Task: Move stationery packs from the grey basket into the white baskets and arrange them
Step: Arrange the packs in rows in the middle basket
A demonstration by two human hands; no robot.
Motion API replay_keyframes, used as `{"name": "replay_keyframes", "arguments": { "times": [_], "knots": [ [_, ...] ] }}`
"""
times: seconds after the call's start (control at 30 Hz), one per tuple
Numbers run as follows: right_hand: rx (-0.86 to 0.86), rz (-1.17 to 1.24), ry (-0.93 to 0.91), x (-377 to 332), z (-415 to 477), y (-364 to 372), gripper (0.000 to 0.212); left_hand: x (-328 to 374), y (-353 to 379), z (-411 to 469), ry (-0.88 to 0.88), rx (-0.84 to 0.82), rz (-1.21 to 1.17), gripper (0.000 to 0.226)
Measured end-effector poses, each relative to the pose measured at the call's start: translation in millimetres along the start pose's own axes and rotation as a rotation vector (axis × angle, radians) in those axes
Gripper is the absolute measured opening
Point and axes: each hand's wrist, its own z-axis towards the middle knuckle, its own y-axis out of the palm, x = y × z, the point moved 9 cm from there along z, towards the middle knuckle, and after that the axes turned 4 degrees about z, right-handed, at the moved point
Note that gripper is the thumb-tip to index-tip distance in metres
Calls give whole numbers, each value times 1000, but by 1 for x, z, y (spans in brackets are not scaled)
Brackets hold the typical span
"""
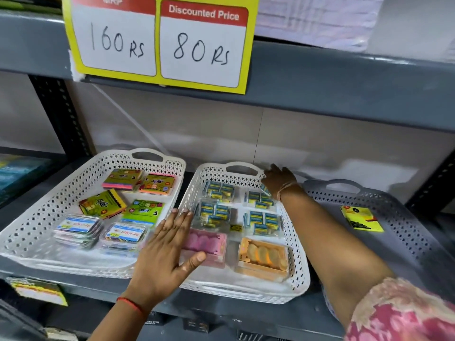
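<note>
Two white baskets stand side by side on a grey shelf. The left white basket (37, 232) holds green and yellow note pads (103, 204) and clear boxes (124, 235). The middle white basket (299, 262) holds several blue packs (262, 221), a pink pack (209, 242) and an orange pack (264, 258). The grey basket (394, 217) at the right holds one yellow pack (360, 219). My left hand (167, 252) lies flat and open across the rims between the white baskets, thumb over the pink pack. My right hand (279, 180) reaches into the middle basket's far right corner, fingers curled over a tilted blue pack (265, 189).
A yellow price sign (160, 43) hangs from the upper shelf's edge (344, 94), low over the baskets. A black upright post (61, 114) stands at the left. Price labels (37, 290) stick to the front lip of the shelf.
</note>
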Motion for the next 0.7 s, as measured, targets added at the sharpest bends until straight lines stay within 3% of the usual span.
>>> {"name": "replay_keyframes", "arguments": {
  "times": [0.4,0.6,0.7],
  "knots": [
    [53,-18,38,8,5,-12,40,-1,-1,0,-5,-1,-5,94],
    [167,232,109,28,1,-28,42,-2,2,0,-6,-12,-5,94],
    [131,411,57,19,1,-24,46,-3,3,-1,-16,-27,-7,93]
  ]
}}
